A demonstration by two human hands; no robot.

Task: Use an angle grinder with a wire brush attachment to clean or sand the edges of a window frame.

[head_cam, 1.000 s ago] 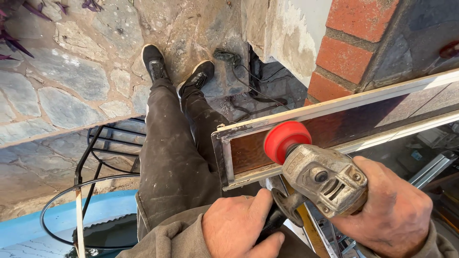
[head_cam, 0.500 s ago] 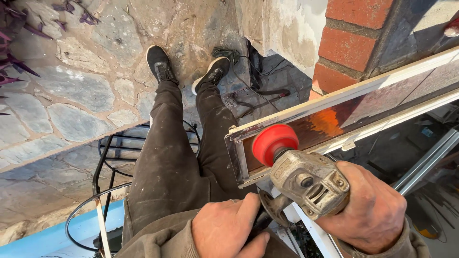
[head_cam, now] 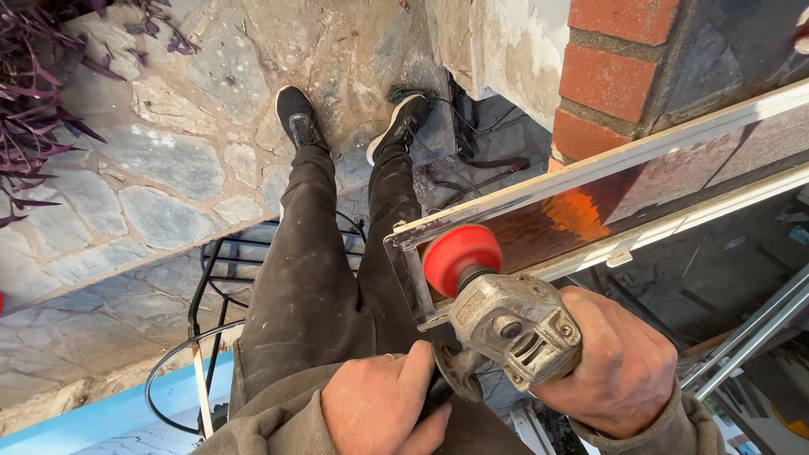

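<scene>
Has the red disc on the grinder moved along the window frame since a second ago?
Yes. The red disc has slid toward the frame's near corner: earlier it sat further along the amber pane, toward the brick pillar; now it is beside the end rail.

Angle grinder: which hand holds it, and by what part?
The right hand grips the angle grinder around its body, behind the head. The left hand holds the side handle under the head.

Stone-paved floor (head_cam: 160,194), two black shoes (head_cam: 297,114) standing on it, black cables (head_cam: 472,143)
</scene>
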